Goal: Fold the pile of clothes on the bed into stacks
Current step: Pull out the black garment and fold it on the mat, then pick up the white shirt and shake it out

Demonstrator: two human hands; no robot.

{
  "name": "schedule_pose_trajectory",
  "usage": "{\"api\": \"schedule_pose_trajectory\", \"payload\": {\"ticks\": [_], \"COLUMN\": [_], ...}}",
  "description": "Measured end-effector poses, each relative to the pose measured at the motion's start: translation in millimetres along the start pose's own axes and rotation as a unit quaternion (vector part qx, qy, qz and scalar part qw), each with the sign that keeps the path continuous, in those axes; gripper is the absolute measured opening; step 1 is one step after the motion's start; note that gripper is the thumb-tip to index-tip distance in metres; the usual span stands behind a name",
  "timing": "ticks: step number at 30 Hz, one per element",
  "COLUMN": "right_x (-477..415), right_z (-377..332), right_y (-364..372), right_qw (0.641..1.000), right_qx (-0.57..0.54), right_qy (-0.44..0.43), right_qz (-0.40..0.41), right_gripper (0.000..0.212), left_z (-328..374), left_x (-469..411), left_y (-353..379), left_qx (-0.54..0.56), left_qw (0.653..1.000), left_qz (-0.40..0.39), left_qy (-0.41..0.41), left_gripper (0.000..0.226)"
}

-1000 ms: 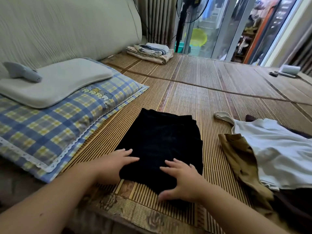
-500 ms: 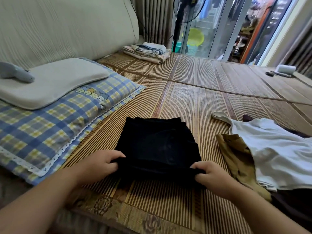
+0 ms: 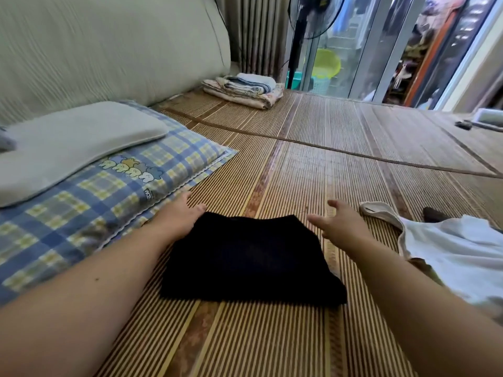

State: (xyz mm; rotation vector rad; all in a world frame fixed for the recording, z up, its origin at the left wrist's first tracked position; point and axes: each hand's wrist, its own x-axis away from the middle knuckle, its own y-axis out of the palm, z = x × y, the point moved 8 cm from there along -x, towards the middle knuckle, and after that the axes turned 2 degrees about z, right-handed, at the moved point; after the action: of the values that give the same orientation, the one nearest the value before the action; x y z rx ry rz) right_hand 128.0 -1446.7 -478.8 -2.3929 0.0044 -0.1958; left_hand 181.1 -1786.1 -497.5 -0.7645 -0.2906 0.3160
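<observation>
Black folded garment is lying flat on the bamboo mat, between the person's two forearms. The left hand is resting at its far left corner, palm down, fingers spread and touching the cloth's edge without gripping it. The right hand is hovering just off the far right corner, fingers splayed wide and holding nothing. A white garment is lying to the right, and a plaid pillow is sitting to the left.
</observation>
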Motion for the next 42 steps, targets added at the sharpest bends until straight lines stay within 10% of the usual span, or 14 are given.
{"api": "schedule_pose_trajectory", "payload": {"ticks": [7,11,14,29,42], "right_x": [60,74,56,-75,127], "right_z": [-8,17,18,-24,59], "right_y": [51,109,115,140,-27], "right_qw": [0.959,0.927,0.923,0.949,0.985], "right_qx": [0.166,0.282,0.298,0.233,0.094], "right_qy": [-0.228,-0.195,-0.203,-0.180,-0.144], "right_qz": [0.014,-0.154,-0.132,-0.112,-0.020], "right_gripper": [0.047,0.065,0.090,0.060,0.062], "left_z": [9,3,5,18,105], "left_x": [70,91,69,-64,180], "left_y": [64,96,100,93,164], "left_qx": [-0.307,-0.376,-0.389,-0.371,-0.113], "left_qw": [0.937,0.903,0.901,0.914,0.937], "left_qz": [-0.077,-0.130,-0.098,-0.090,-0.244], "left_qy": [0.148,0.161,0.166,0.139,0.225], "left_gripper": [0.085,0.103,0.105,0.084,0.079]}}
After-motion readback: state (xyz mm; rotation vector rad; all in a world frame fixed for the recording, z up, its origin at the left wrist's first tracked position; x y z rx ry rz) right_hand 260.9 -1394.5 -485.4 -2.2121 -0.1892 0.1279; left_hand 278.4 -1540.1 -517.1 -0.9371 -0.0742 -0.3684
